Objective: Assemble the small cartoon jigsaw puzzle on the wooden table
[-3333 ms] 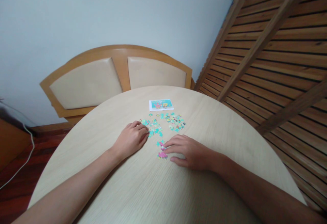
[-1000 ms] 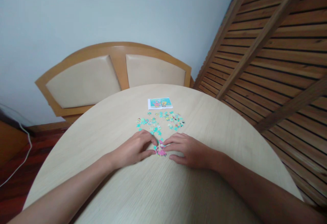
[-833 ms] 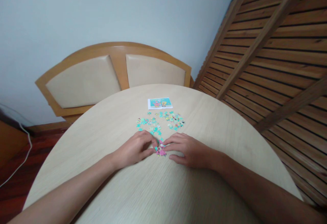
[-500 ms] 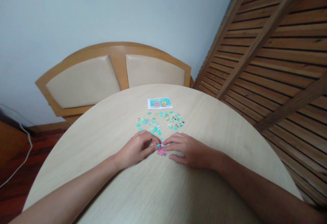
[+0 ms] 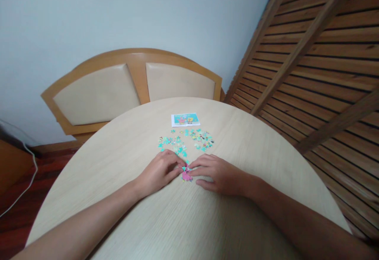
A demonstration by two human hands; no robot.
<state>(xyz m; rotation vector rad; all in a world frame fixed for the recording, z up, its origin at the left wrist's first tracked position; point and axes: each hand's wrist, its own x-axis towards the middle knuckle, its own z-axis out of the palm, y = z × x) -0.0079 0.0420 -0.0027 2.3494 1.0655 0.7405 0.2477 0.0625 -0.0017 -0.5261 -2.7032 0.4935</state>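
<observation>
Here at the front of the cluster, the left hand [image 5: 161, 170] has its thumb and index finger drawn in almost tip to tip, right on a small teal bit at the left edge of the pink puzzle section [image 5: 187, 176]; too tiny to tell whether it is pinched or just pressed. Opposite, the right hand [image 5: 220, 176] lies loosely open, nothing in its grasp, index and middle fingertips at the section's right edge, thumb apart below them. That pink section sits flat on the round table [image 5: 266, 153], between the two hands. Just beyond, two loose spreads: mostly teal pieces on the left [image 5: 177, 144], a more mixed pile on the right [image 5: 204, 139]. Behind those, the picture sheet [image 5: 185, 120], pink and yellow characters on teal. Farther out, a cream-panelled backrest [image 5: 140, 74], and a slatted wooden panel [image 5: 325, 54] slanting along the right.
</observation>
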